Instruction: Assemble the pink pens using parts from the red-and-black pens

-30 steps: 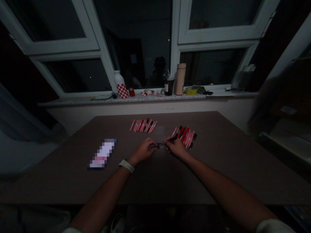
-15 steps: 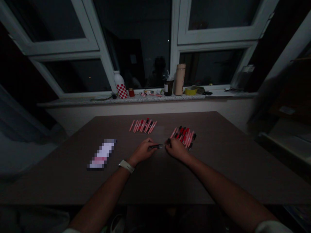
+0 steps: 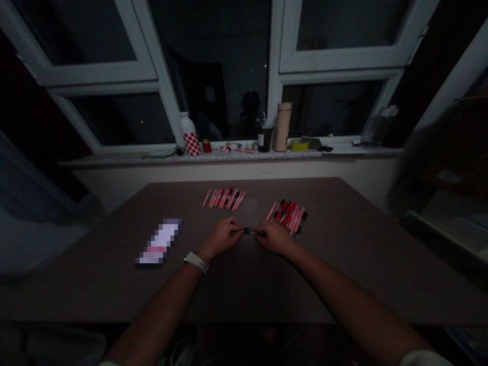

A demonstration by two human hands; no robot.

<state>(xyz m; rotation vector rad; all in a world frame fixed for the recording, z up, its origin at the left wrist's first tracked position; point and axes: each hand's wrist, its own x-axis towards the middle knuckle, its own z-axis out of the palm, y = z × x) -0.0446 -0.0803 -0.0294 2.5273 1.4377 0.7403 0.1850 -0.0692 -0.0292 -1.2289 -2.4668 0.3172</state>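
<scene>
Between my two hands a dark pen (image 3: 247,231) lies level, just above or on the table. My left hand (image 3: 221,238), with a pale watch at its wrist, is closed on the pen's left end. My right hand (image 3: 277,237) pinches the right end, which looks black; whether that part is a cap I cannot tell. Just beyond the right hand lies a bunch of pink, red and black pens (image 3: 293,216), partly covered by its fingers. Farther back on the left, a row of mostly pink pens (image 3: 224,198) lies side by side.
A phone (image 3: 160,243) with a lit, blurred screen lies on the brown table (image 3: 114,284) to the left. On the windowsill stand a checkered bottle (image 3: 191,140), a dark drink cup (image 3: 265,138), a tan flask (image 3: 282,127) and a yellow tape roll (image 3: 299,145).
My hands have come closer together. The pen in the left hand now meets the piece in the right hand, where a small gap showed before. The right hand has turned slightly lower.
</scene>
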